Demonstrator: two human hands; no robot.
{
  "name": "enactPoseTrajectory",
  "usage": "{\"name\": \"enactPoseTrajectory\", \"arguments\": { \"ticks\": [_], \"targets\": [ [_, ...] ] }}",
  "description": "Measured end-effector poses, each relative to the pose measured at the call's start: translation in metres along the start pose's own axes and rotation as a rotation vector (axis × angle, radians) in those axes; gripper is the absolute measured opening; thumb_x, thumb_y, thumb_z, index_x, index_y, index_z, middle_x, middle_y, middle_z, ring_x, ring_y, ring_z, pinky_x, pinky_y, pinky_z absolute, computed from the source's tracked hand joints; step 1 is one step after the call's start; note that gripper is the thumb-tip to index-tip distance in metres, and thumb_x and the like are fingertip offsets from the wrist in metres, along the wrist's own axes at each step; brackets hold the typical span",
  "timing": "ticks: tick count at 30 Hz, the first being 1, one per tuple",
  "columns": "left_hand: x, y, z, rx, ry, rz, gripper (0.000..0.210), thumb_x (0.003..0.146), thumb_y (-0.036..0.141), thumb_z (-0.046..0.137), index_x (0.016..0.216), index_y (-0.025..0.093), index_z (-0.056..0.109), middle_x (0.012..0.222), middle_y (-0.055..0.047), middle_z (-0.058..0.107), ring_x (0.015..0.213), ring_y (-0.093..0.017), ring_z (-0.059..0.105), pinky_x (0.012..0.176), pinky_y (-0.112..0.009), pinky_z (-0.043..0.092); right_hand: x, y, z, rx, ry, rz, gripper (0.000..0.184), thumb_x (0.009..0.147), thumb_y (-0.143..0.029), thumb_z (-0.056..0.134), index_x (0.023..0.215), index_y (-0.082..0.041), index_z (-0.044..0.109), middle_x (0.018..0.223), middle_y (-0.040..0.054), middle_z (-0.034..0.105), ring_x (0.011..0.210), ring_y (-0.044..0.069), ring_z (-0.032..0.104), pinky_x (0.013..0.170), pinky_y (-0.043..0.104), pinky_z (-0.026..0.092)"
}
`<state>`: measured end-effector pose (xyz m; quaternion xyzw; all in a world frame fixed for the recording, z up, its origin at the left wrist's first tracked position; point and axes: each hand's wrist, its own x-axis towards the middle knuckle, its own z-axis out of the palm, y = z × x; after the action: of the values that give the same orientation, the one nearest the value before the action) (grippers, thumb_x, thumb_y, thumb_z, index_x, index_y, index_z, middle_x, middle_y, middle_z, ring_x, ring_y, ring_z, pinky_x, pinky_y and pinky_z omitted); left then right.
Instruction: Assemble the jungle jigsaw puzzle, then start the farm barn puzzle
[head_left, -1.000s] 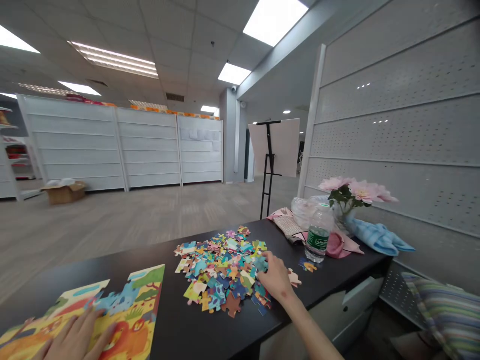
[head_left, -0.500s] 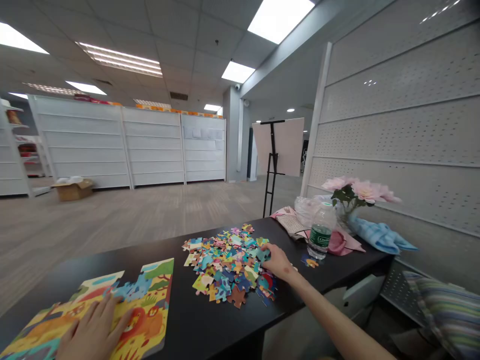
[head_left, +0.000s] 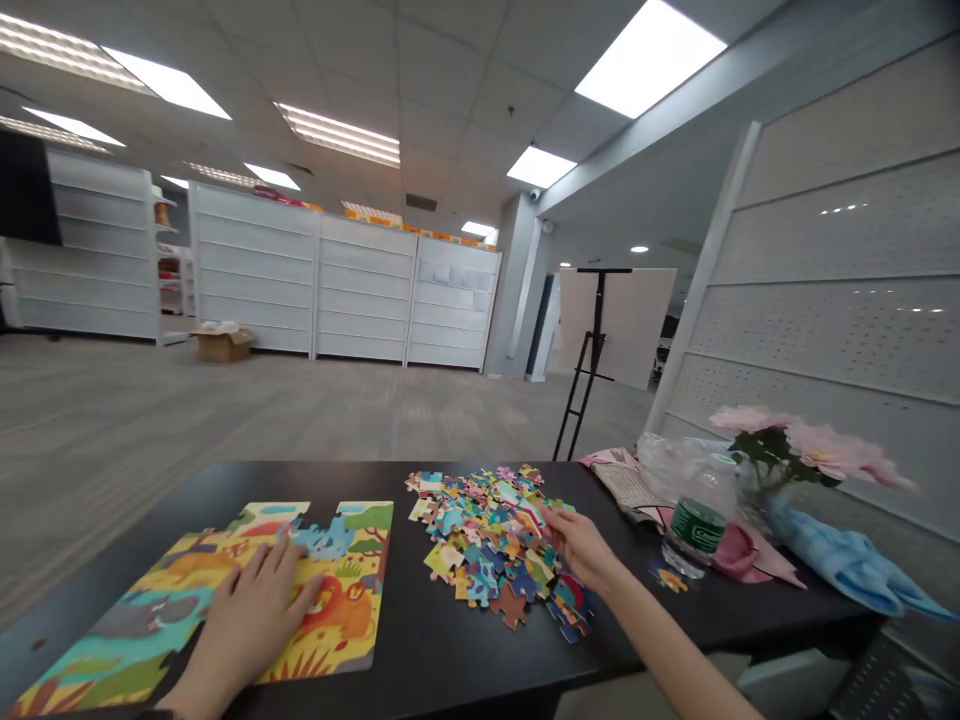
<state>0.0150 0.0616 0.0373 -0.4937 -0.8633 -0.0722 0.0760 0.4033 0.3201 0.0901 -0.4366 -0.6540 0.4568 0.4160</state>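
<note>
My left hand (head_left: 259, 605) lies flat with fingers spread on a partly assembled jigsaw puzzle (head_left: 341, 640), which pictures a lion, a hippo and an elephant on yellow ground. Gaps show in the puzzle's top edge and near its lower middle, by my wrist. To the right is a heap of loose jigsaw pieces (head_left: 480, 560) in many colours. At the heap's right side, my right hand (head_left: 581, 548) has its thumb and fingers pinched on a puzzle piece (head_left: 534, 516), pale with some red; fingers partly cover it.
A water bottle (head_left: 696, 525) with a green label stands right of the heap, with a few loose pieces (head_left: 667, 577) beside it. Behind are pink cloth (head_left: 757, 555), blue cloth (head_left: 840, 555) and pink flowers (head_left: 817, 445). An easel (head_left: 596, 350) stands beyond the black table (head_left: 420, 660).
The view has turned left and tilted. My right hand earlier had a teal piece at its fingertips; now a pale and red one is there. My left hand stays on the puzzle.
</note>
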Motion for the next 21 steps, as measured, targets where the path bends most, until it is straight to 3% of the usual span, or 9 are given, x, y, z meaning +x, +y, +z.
{"name": "enactPoseTrajectory", "arguments": {
  "ticks": [3, 7, 10, 13, 17, 21],
  "targets": [
    [-0.002, 0.001, -0.002, -0.011, 0.013, 0.001, 0.066, 0.091, 0.05, 0.036, 0.141, 0.012, 0.056, 0.155, -0.015, 0.045, 0.145, -0.036, 0.036, 0.115, -0.053, 0.027, 0.0, 0.006, 0.007, -0.118, -0.007, 0.011, 0.036, 0.082, -0.053, 0.068, 0.07, -0.021, 0.06, 0.063, 0.0041, 0.065, 0.058, 0.019, 0.065, 0.06, 0.032, 0.057],
    [-0.002, 0.0, 0.0, -0.021, 0.045, 0.003, 0.065, 0.09, 0.05, 0.037, 0.139, 0.012, 0.057, 0.154, -0.016, 0.046, 0.144, -0.037, 0.038, 0.113, -0.053, 0.028, 0.01, 0.008, -0.011, -0.41, 0.037, -0.021, 0.033, 0.083, -0.05, 0.063, 0.066, -0.021, 0.063, 0.063, 0.0049, 0.064, 0.071, 0.026, 0.068, 0.067, 0.035, 0.052],
    [-0.001, -0.001, 0.001, -0.047, 0.03, 0.019, 0.062, 0.089, 0.048, 0.04, 0.137, 0.014, 0.059, 0.152, -0.017, 0.049, 0.143, -0.038, 0.038, 0.113, -0.054, 0.028, 0.028, 0.005, -0.026, -0.611, 0.093, -0.08, 0.025, 0.08, -0.04, 0.064, 0.09, -0.018, 0.072, 0.096, 0.0116, 0.071, 0.107, 0.032, 0.064, 0.093, 0.039, 0.045],
    [0.0, 0.0, 0.005, -0.042, 0.036, 0.027, 0.06, 0.09, 0.047, 0.041, 0.137, 0.014, 0.059, 0.152, -0.017, 0.048, 0.143, -0.038, 0.038, 0.114, -0.055, 0.027, 0.051, 0.002, -0.026, -0.734, 0.067, -0.124, 0.047, 0.081, -0.038, 0.062, 0.122, -0.015, 0.066, 0.133, 0.0191, 0.06, 0.131, 0.033, 0.049, 0.108, 0.043, 0.034],
    [0.002, -0.004, 0.01, -0.005, 0.022, 0.019, 0.065, 0.089, 0.05, 0.041, 0.14, 0.013, 0.057, 0.154, -0.016, 0.046, 0.144, -0.038, 0.037, 0.114, -0.055, 0.028, 0.067, 0.004, -0.006, -0.767, -0.097, -0.165, 0.051, 0.077, -0.045, 0.068, 0.121, -0.019, 0.069, 0.134, 0.015, 0.063, 0.13, 0.031, 0.053, 0.108, 0.041, 0.037],
    [0.003, -0.01, 0.012, -0.031, 0.009, 0.082, 0.058, 0.088, 0.048, 0.044, 0.134, 0.019, 0.063, 0.152, -0.014, 0.05, 0.143, -0.039, 0.039, 0.112, -0.056, 0.03, 0.047, 0.011, 0.006, -0.658, -0.161, -0.254, 0.042, 0.072, -0.039, 0.069, 0.111, -0.022, 0.072, 0.124, 0.0088, 0.069, 0.12, 0.027, 0.061, 0.106, 0.038, 0.04]
  ]
}}
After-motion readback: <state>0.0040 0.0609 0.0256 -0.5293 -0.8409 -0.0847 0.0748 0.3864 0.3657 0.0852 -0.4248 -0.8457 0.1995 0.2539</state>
